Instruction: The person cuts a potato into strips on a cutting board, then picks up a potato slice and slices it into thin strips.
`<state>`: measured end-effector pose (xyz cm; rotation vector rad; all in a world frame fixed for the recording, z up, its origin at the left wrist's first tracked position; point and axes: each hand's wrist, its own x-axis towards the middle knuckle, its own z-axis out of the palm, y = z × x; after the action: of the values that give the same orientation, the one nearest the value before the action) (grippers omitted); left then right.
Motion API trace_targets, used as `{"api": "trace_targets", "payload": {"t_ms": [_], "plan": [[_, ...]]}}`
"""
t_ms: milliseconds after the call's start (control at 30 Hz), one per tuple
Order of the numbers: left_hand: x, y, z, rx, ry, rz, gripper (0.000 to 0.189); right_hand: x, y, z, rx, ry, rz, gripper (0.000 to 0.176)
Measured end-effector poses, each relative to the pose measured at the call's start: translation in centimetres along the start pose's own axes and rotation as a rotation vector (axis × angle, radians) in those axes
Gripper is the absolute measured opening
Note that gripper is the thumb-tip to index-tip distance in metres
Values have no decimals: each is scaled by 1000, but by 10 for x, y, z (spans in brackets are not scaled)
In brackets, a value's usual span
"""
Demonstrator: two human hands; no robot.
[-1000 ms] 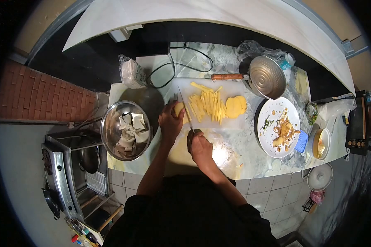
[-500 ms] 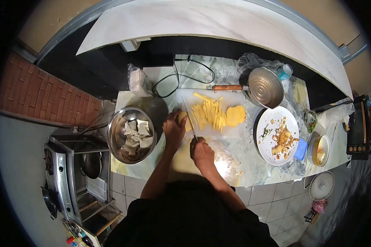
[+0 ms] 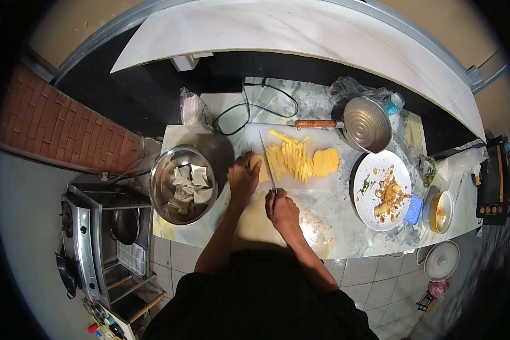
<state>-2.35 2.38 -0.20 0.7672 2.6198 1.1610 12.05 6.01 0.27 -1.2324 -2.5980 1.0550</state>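
My left hand (image 3: pixel 243 180) is closed on a peeled potato piece (image 3: pixel 256 162) at the left side of the white cutting board (image 3: pixel 324 182). My right hand (image 3: pixel 284 213) grips the handle of a knife (image 3: pixel 267 156), whose blade points away from me, just right of the potato piece. Beside the blade lies a pile of yellow potato strips (image 3: pixel 292 158). Several round potato slices (image 3: pixel 324 162) overlap to the right of the strips. The cut face of the held piece is partly hidden by my fingers.
Left stands a steel bowl (image 3: pixel 157 198) holding pale flat pieces. Right, a white plate (image 3: pixel 366 211) bears peelings, with a blue lid-like piece (image 3: pixel 413 209) beside it. A hammered saucepan (image 3: pixel 368 124) points its wooden handle (image 3: pixel 315 123) over the board's back edge. Behind lies a black cable (image 3: pixel 247 107).
The knife has moved slightly right, opening a gap from my left fingers, and its blade is a little more upright in view. The whole view has shifted slightly.
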Motion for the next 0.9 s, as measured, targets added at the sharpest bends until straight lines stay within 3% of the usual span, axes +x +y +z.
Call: {"api": "trace_targets", "payload": {"t_ms": [533, 833, 900], "plan": [[-1, -3, 5, -14, 80, 26, 33, -6, -10, 4, 112, -10, -27, 25], [-3, -12, 10, 37, 99, 57, 31, -5, -5, 20, -22, -58, 33, 29], [-1, -16, 12, 66, 92, 67, 31, -3, 0, 27, -32, 42, -100, 28]]}}
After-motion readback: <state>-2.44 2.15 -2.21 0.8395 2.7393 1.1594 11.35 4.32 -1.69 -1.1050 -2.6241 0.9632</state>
